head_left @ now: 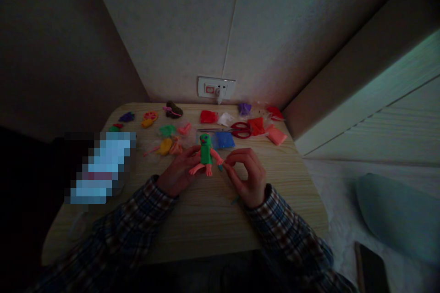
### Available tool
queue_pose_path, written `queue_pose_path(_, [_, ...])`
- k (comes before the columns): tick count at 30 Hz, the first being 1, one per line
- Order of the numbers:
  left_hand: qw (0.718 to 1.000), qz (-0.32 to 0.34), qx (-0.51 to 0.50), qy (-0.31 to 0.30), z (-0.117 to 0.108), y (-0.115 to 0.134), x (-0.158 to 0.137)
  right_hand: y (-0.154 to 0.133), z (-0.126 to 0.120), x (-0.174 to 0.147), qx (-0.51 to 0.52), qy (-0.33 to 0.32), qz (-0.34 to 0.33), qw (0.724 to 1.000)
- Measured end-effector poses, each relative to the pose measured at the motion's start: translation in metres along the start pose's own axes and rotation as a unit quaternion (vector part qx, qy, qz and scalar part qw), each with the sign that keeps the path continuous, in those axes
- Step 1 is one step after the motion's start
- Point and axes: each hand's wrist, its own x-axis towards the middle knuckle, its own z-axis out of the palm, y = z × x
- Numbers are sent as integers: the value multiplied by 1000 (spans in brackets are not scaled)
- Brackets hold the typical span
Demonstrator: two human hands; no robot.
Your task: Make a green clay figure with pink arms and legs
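A small clay figure (206,153) with a green head and body and pink arms and legs is held upright above the table. My left hand (181,170) grips it from the left side, with the fingers partly hidden behind it. At the figure's pink hand on the right, my right hand (248,174) pinches with thumb and forefinger. Whether that pinch holds the pink hand or some small piece beside it, I cannot make out. Just behind the figure lies a blue clay packet (225,140).
Red-handled scissors (241,130) lie among several clay packets, such as a red one (208,116) and an orange one (256,125). Small clay models, one brown (174,109), stand at the back left. A blurred-out bright screen (105,167) is at the left. A wall socket (216,87) sits behind the table (206,233).
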Motion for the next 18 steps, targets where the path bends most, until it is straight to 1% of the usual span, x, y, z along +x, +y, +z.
queue_pose_path(8, [998, -4, -62, -15, 4, 2, -2, -1, 0, 1, 10, 0, 4, 1000])
queue_pose_path(14, [998, -17, -63, -1, 2, 1, -1, -1, 0, 1, 16, -5, 0, 1000])
queue_pose_path(18, [999, 0, -44, -25, 2, 1, -1, 0, -1, 0, 15, -7, 0, 1000])
